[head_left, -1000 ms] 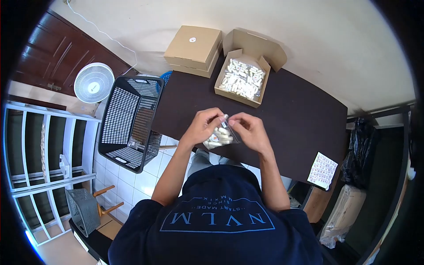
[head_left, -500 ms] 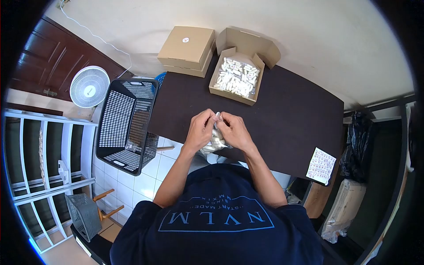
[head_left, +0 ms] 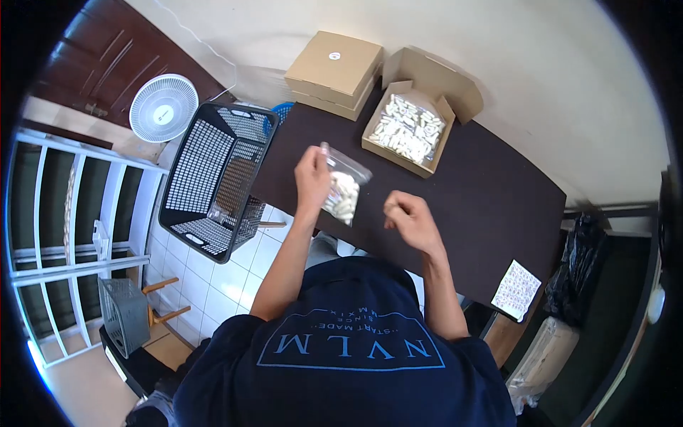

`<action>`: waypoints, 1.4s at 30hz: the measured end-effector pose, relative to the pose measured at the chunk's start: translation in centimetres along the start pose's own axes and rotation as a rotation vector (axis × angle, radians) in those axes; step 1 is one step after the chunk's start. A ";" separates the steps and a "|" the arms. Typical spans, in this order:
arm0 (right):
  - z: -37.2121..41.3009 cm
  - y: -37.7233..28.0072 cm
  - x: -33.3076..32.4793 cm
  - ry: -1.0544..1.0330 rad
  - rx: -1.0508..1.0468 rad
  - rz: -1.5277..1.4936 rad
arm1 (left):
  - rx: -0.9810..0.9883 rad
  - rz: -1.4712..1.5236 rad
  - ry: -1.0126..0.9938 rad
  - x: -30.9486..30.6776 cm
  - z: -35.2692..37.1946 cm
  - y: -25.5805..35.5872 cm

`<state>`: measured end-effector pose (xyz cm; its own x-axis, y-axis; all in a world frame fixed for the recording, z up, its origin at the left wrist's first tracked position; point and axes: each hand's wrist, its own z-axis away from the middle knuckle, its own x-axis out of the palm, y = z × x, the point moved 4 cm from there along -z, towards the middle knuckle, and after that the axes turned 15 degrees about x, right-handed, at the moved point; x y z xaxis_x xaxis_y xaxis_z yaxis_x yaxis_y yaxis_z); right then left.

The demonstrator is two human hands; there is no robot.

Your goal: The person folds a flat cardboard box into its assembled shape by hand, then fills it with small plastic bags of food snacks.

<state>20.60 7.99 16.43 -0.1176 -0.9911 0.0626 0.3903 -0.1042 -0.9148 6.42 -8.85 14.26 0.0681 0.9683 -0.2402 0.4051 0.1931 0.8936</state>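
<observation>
My left hand (head_left: 311, 179) is closed on the upper side edge of a clear zip bag (head_left: 344, 193) with many off-white capsule-shaped pieces in it. The bag hangs tilted above the dark table, its flat top strip sticking out to the right. My right hand (head_left: 408, 215) is apart from the bag, over the table near its front edge. Its fingers are curled in, and nothing shows in them. Beyond my hands an open cardboard box (head_left: 398, 156) holds several similar filled bags (head_left: 409, 128).
Closed cardboard boxes (head_left: 334, 67) are stacked at the back of the dark table (head_left: 484, 192). A sheet of printed stickers (head_left: 517, 290) lies at the right corner. On the left stand a black plastic basket (head_left: 203, 160) and a white fan (head_left: 163, 108).
Both hands were together at the bag's top near my body. They have parted: my left hand has carried the bag up and left, while my right hand has let go and moved right.
</observation>
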 end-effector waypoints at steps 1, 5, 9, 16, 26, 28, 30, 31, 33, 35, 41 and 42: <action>-0.1 0.2 -0.9 0.031 -0.040 0.031 | -0.083 -0.078 0.010 -1.1 -0.4 -0.4; -2.0 0.6 1.4 0.115 -0.061 0.054 | -0.069 -0.017 -0.011 -0.9 -0.4 -1.0; -4.5 1.8 3.1 0.010 0.045 0.075 | -0.196 0.372 0.124 1.0 0.6 -0.5; -4.8 3.2 1.3 -0.116 0.291 -0.366 | -0.453 0.457 -0.512 2.5 4.0 -0.7; -5.3 5.3 -1.1 -0.007 0.218 -0.369 | -0.265 0.514 -0.534 4.5 5.2 -2.6; -5.3 5.3 -1.5 -0.091 0.270 -0.326 | -0.354 0.534 -0.559 4.7 5.4 -2.8; -5.5 5.6 -1.7 -0.119 0.305 -0.360 | -0.493 0.551 -0.650 4.7 5.4 -3.3; -5.8 5.9 -2.0 -0.115 0.296 -0.299 | -0.502 0.536 -0.698 4.8 5.2 -3.5; -6.2 5.9 -2.6 -0.111 0.291 -0.236 | -0.461 0.554 -0.687 5.1 4.6 -3.2; -7.3 5.0 -3.7 -0.030 0.268 -0.237 | -0.362 0.581 -0.640 5.7 4.0 -3.3; -15.2 3.7 -10.2 0.375 0.230 -0.287 | -0.441 0.275 -0.596 4.0 1.8 -3.8; -16.7 3.5 -11.1 0.425 0.199 -0.214 | -0.453 0.253 -0.563 3.4 1.7 -4.3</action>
<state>8.02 19.98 5.90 -0.5589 -0.8285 0.0346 0.4784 -0.3563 -0.8026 6.47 -6.69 8.98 0.6125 0.7885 -0.0560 -0.0901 0.1400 0.9860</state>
